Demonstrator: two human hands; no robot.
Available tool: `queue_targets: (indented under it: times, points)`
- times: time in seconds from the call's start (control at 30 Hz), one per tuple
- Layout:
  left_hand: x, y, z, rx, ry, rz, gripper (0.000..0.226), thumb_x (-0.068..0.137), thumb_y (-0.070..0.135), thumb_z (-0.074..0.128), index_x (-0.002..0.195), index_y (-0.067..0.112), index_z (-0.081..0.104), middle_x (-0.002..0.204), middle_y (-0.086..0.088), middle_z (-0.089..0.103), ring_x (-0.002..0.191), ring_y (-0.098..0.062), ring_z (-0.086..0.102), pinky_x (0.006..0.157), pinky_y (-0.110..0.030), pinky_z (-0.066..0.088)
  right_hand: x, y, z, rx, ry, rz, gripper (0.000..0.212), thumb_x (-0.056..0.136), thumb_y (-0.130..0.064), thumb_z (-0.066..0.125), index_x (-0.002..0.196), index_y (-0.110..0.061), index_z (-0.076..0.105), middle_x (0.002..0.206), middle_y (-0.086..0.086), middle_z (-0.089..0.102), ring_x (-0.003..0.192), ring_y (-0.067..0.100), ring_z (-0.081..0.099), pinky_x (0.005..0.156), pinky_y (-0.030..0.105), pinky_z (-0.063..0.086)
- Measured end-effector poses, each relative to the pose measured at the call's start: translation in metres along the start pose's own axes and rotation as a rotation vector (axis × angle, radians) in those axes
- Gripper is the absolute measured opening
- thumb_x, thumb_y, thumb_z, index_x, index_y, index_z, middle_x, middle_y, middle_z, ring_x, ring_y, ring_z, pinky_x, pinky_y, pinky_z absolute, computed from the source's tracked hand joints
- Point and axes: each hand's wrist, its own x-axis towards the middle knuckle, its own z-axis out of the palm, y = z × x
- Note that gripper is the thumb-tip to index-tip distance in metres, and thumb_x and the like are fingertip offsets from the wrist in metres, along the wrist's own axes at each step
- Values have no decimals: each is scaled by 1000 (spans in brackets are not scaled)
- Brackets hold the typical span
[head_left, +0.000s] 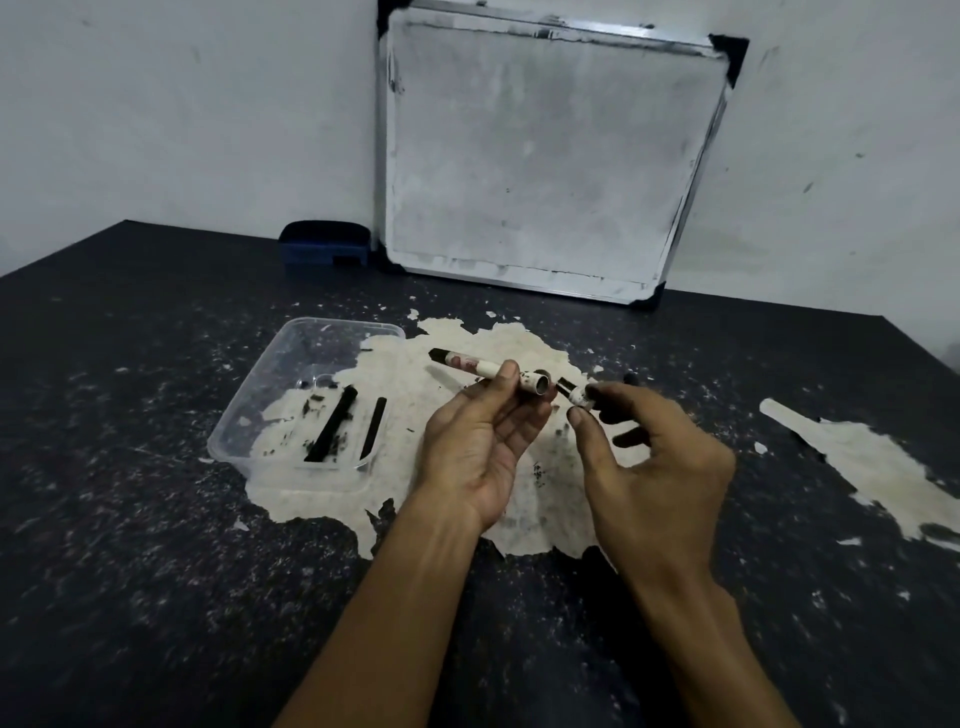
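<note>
Nearest the camera, two forearms reach over the dark, flaking table (130, 519), and the step in hand looks like fitting the end piece to a whiteboard marker. The left hand (483, 447) lies palm up, its grip pinching the marker barrel (485, 369) between thumb and fingertips. The barrel hangs above the table with its hollow, open mouth turned toward the other hand. The right hand (660, 467) pinches a small end plug (578, 398) between thumb and forefinger, just beside that mouth but apart from it, its other fingers loosely spread. The next move, as I judge it, calls for lining the plug up square with the opening and pressing it home (a skewed entry would likely jam or smear ink). Farther left, a clear plastic container (228, 431) holds two black ink cores (332, 426); whether the barrel holds one I cannot tell. Beyond, a blue eraser (324, 244) sits beside a smudged whiteboard (550, 156) leaning on the wall.
</note>
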Motion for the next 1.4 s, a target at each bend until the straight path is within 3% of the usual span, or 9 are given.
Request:
queue_targets:
  times: [0.37,0.47,0.63,0.8,0.87,1.1,1.23,1.4]
  points:
    - [0,-4,2,74,-4,4,5,85,8,68,84,3,65,74,-11,71,61,-18,70,58,-26,59,-3,6,3,16,-33,-60,21,74,0,83,93,-7,77,85,1,75,73,18,69,58,37,57]
    - [-3,-5,4,144,-23,14,2,86,5,67,86,4,66,70,-9,73,60,-17,71,58,-26,59,-4,9,4,26,-29,-84,22,73,4,82,93,-5,78,85,4,75,73,20,70,62,41,58]
    - [-4,-6,6,200,-36,45,14,87,4,67,100,2,62,71,-9,74,61,-17,71,58,-27,59,-4,7,3,49,-37,-81,22,73,6,81,93,-3,78,85,6,76,74,16,71,67,32,58]
    - [-2,-8,5,234,-20,85,14,84,3,70,96,2,63,70,-11,74,61,-19,70,57,-28,59,-4,7,3,31,-25,-49,20,71,5,84,89,-1,79,79,7,76,67,15,70,72,16,54]
    - [-2,-9,3,252,-21,96,10,83,4,70,91,1,65,69,-10,73,60,-17,70,58,-28,59,-4,6,2,34,-20,-27,19,70,4,84,87,-1,79,78,6,76,66,14,70,68,16,54]
    - [1,-14,1,327,-57,145,5,85,4,68,84,0,70,68,-7,71,61,-15,68,64,-27,60,-3,0,1,108,-45,202,15,72,-3,85,85,-8,80,73,-13,69,64,5,70,63,9,52]
    - [1,-16,1,369,-89,185,5,87,2,65,85,0,69,67,-5,71,64,-16,67,69,-29,59,-3,0,0,227,-61,437,17,73,-6,85,88,-12,80,73,-3,76,65,11,74,64,27,60]
    - [0,-18,0,418,-109,208,6,86,3,67,82,4,72,72,-9,73,71,-23,66,81,-42,56,0,-7,-5,460,-69,650,13,75,3,80,79,-8,75,67,9,75,54,19,72,52,19,55]
